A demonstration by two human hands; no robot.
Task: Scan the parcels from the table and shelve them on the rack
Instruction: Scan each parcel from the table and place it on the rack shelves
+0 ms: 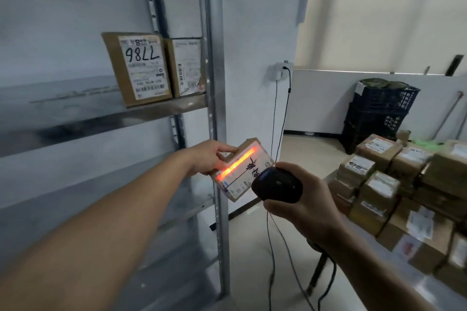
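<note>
Two parcels (141, 68) stand upright at the right end of the rack's (217, 83) upper shelf (161, 109), while a third parcel (242, 170) is held in the air before the rack's right post, its label (254, 171) tilted toward the scanner (276, 185) so the orange beam (240, 159) crosses it. The left hand (207, 156) pinches this parcel by its upper left edge, leaving the label bare; the right hand (308, 202) is curled round the scanner, just beside the parcel's lower right corner.

pretty dim and bluish over by the rack (214, 70), warmer and brighter at the far wall (366, 28). scanner (276, 188) beam glares orange on the parcel (252, 166). edges bend fisheye-style, boxes (379, 184) at right look smeared.
</note>
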